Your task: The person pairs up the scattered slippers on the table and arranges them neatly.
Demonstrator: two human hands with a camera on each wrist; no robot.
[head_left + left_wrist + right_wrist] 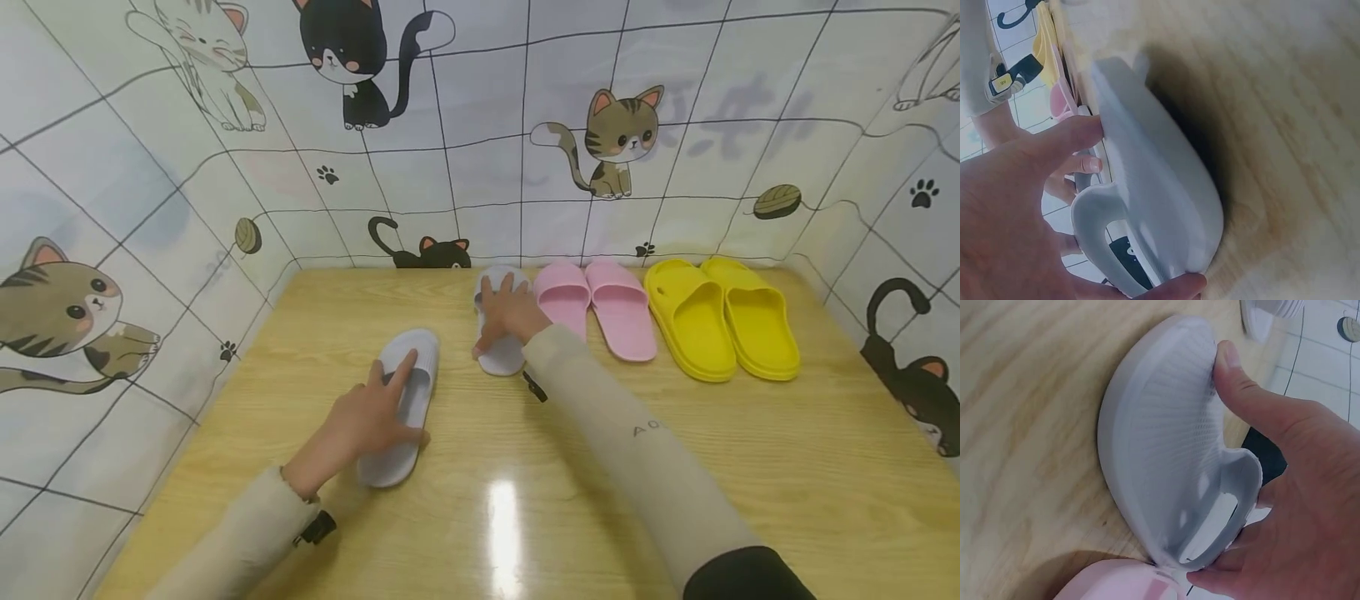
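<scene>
A light grey slipper (422,350) with a ribbed strap lies toward the left of the wooden table. Over it spreads my left hand (367,421), thumb on one side edge and fingers across the strap. The left wrist view shows that thumb against the side of the slipper (1166,169) and a fingertip at its far edge. Farther back, my right hand (510,312) holds the matching grey slipper (501,360) beside the pink pair. In the right wrist view its thumb presses the inner edge of the slipper (1154,425), while the other fingers reach over the strap.
Right of the right hand stand pink slippers (622,325), one partly hidden by the sleeve. Yellow slippers (693,337) sit beyond them. A cat-patterned tile wall (487,167) bounds the wooden table (675,467) at the back and sides.
</scene>
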